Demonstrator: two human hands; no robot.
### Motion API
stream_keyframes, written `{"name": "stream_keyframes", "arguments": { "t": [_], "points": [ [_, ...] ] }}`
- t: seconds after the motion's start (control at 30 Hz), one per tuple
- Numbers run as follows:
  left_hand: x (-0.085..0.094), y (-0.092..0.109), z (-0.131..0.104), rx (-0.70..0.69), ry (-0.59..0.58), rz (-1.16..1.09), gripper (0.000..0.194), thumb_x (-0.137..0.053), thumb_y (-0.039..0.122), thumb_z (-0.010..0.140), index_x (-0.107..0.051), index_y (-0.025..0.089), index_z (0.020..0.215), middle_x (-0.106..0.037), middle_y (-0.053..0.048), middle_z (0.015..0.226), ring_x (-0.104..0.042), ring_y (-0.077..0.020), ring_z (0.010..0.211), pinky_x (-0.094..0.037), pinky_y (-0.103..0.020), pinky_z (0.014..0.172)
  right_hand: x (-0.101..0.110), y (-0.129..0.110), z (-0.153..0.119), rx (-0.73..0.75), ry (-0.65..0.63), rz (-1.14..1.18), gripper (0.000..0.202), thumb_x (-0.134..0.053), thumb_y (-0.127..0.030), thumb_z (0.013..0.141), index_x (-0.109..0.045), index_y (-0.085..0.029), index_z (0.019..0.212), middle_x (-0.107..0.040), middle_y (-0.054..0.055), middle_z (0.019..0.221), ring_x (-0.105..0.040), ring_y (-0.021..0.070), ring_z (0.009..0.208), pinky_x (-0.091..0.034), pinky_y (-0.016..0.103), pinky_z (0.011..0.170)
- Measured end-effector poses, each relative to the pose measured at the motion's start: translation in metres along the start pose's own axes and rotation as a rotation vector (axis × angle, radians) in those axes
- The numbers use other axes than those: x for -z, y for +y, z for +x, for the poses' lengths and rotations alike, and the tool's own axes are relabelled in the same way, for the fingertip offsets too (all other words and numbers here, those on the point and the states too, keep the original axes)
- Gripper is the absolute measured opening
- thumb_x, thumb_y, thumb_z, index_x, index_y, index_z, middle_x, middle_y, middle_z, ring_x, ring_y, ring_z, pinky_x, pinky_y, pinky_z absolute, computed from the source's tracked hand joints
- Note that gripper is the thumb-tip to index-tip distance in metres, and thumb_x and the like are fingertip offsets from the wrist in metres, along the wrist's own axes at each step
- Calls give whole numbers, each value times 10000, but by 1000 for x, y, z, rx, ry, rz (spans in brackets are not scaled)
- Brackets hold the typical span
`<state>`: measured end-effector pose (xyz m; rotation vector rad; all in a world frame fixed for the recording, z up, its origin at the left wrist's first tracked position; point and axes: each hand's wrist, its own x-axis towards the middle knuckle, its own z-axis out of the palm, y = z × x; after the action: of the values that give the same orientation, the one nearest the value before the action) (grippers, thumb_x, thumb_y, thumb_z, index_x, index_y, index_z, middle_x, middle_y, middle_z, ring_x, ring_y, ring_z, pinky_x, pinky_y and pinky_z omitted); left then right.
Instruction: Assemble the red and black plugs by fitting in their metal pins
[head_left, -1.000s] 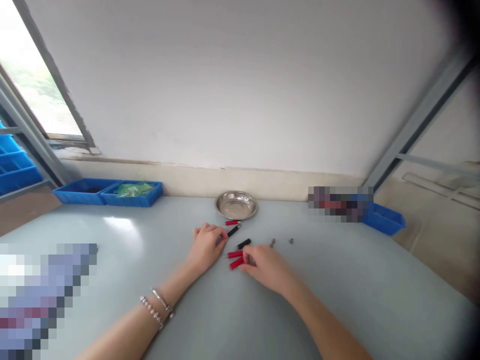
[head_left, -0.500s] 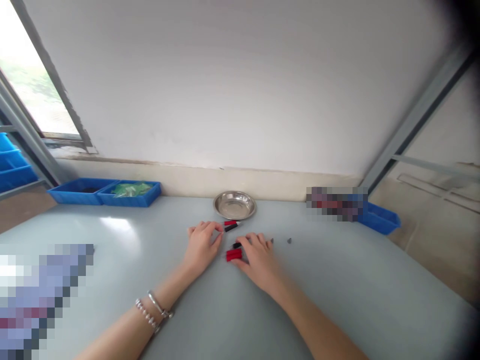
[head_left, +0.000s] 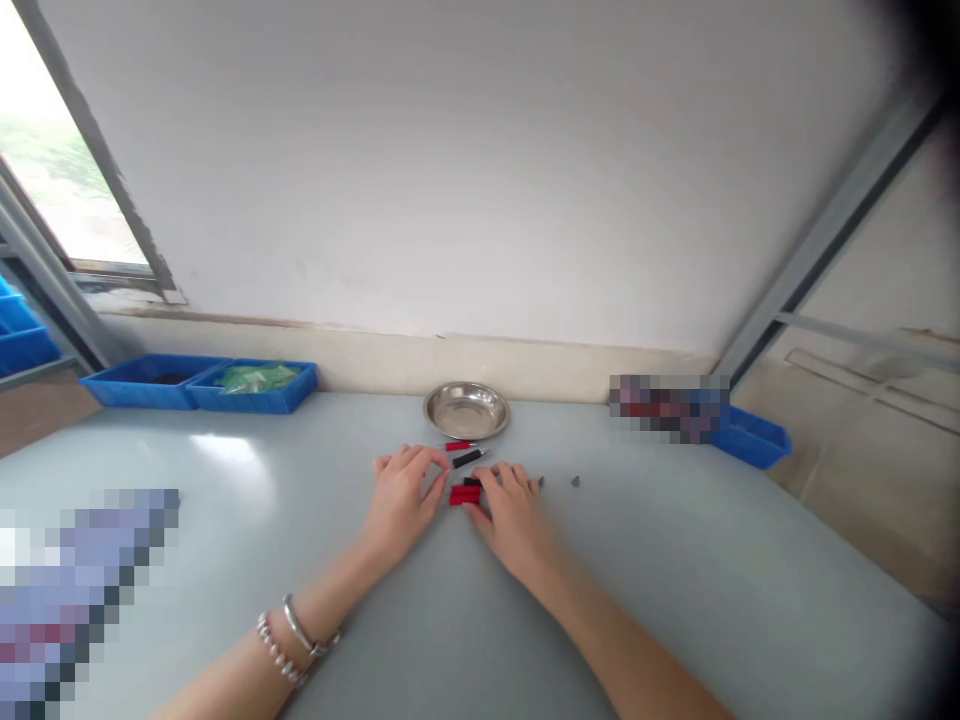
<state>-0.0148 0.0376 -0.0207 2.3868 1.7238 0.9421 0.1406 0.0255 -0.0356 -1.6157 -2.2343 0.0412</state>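
My left hand (head_left: 405,490) rests on the table with thumb and forefinger curled nearly together. They are at the left end of a short black rod (head_left: 469,458) with a silvery tip; whether they grip it is unclear. Behind that lies a similar red rod (head_left: 459,446). My right hand (head_left: 516,508) has its thumb and forefinger around a small group of red rods (head_left: 465,495) and a black rod (head_left: 471,482), which lie side by side. Its fingers partly cover their right ends. A shiny metal bowl (head_left: 466,410) stands just beyond the rods.
Two small grey pieces lie right of my right hand, the farther grey piece (head_left: 575,481) standing apart. Blue trays (head_left: 255,400) sit at the back left, one with a green bag (head_left: 259,378). Another blue bin (head_left: 754,440) is at the back right, beside a blurred patch. A wall closes the back.
The red rods under my right hand have shifted slightly away from me, closer to the black rod there. The black rod by my left fingers lies a little farther from the red one behind it.
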Motion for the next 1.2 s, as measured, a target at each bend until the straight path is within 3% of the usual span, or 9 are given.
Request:
{"name": "stream_keyframes", "arguments": {
  "t": [0.2, 0.5, 0.67, 0.87, 1.2],
  "points": [
    [3, 4, -2, -3, 33, -31, 129, -416, 232, 808, -542, 214, 784, -635, 3, 798, -539, -173, 767, -315, -330, 744, -4, 4, 2, 41, 2, 57, 261, -534, -174, 772, -519, -204, 1031, -544, 59, 956, -503, 220, 917, -370, 320, 750],
    [3, 3, -3, -27, 104, -60, 109, -443, 239, 803, -546, 217, 776, -640, 8, 807, -546, -162, 730, -327, -322, 735, -2, 7, 5, -58, 82, 13, 174, -545, -286, 780, -544, -198, 930, -541, 69, 939, -476, 241, 918, -357, 338, 740],
    [7, -2, 1, 41, 140, -174, 88, -479, 253, 779, -555, 211, 768, -635, 8, 770, -530, -142, 647, -386, -295, 684, 8, 19, 7, -127, 119, 348, 250, -442, -425, 827, -526, -195, 874, -563, 45, 881, -503, 190, 854, -376, 289, 734],
    [6, 1, -5, -2, 55, -232, 101, -474, 275, 793, -549, 211, 773, -613, 9, 729, -517, -139, 646, -391, -290, 683, 22, 24, 13, -173, -43, 826, 390, -276, -462, 873, -470, -172, 698, -481, -4, 593, -447, 115, 552, -356, 214, 534],
    [10, 11, -10, -135, 18, -133, 108, -439, 268, 831, -497, 205, 896, -586, -14, 876, -513, -167, 775, -326, -310, 711, 28, 20, 13, -244, -111, 1038, 403, -400, -498, 805, -436, -171, 572, -424, -26, 516, -377, 92, 488, -296, 214, 491]
  ]
}}
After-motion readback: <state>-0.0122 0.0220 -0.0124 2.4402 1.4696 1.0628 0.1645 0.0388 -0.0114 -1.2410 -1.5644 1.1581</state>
